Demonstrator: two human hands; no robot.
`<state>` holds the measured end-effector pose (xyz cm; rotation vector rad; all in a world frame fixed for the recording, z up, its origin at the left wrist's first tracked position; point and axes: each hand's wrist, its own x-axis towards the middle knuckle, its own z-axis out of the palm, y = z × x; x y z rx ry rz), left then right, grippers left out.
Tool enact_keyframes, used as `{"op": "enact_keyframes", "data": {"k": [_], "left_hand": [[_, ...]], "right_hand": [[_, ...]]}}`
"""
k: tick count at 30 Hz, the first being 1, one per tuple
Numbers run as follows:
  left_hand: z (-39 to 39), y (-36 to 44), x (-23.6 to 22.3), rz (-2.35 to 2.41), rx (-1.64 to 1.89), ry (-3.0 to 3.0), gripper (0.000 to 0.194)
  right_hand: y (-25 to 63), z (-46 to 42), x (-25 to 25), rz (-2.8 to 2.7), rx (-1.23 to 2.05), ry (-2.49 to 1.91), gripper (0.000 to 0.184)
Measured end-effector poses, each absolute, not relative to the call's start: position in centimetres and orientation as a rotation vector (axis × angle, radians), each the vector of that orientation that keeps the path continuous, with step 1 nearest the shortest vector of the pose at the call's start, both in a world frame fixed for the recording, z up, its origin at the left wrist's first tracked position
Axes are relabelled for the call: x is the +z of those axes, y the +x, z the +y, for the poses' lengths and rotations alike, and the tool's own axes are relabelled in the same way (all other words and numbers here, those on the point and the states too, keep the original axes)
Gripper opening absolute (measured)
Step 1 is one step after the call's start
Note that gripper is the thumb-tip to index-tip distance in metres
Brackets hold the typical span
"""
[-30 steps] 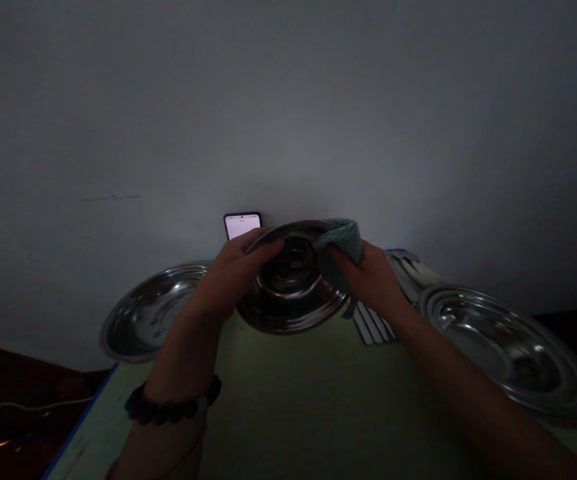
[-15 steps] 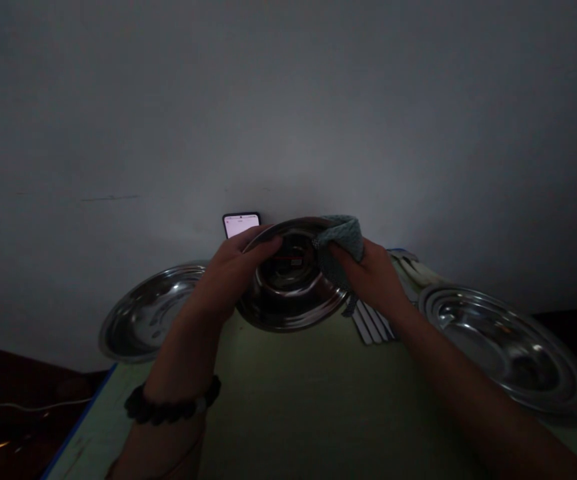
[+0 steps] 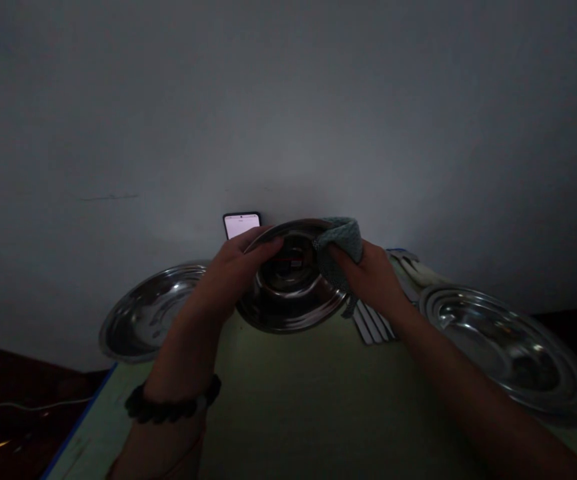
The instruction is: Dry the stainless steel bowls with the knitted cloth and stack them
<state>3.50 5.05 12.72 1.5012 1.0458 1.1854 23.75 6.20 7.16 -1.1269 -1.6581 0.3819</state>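
Note:
A round steel plate (image 3: 288, 297) is held tilted above the table, its hollow side facing me. My left hand (image 3: 235, 270) grips its left rim, fingers curled over the edge. Against the plate's upper right rim my right hand (image 3: 371, 277) presses a bunched teal cloth (image 3: 341, 243), fingers closed round it. A dark bead bracelet (image 3: 171, 407) circles my left wrist.
A second steel plate (image 3: 143, 320) lies at the table's left corner and a third steel plate (image 3: 508, 347) at the right. A lit phone (image 3: 241, 224) leans against the grey wall behind the held plate. Flat pale utensils (image 3: 371, 323) lie under my right wrist on the green table (image 3: 293, 407).
Almost nothing differs. The held plate and the cloth have shifted very slightly; both hands keep the same grip.

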Motion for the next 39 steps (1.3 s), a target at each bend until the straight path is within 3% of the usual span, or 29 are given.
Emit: {"op": "enact_keyframes", "data": {"k": [39], "left_hand": [[4.73,3.9,12.73,1.09,1.214,1.496,0.021]], "right_hand": [[23.82,6.31,7.2,-1.689,0.396,-1.137,0.029]]}}
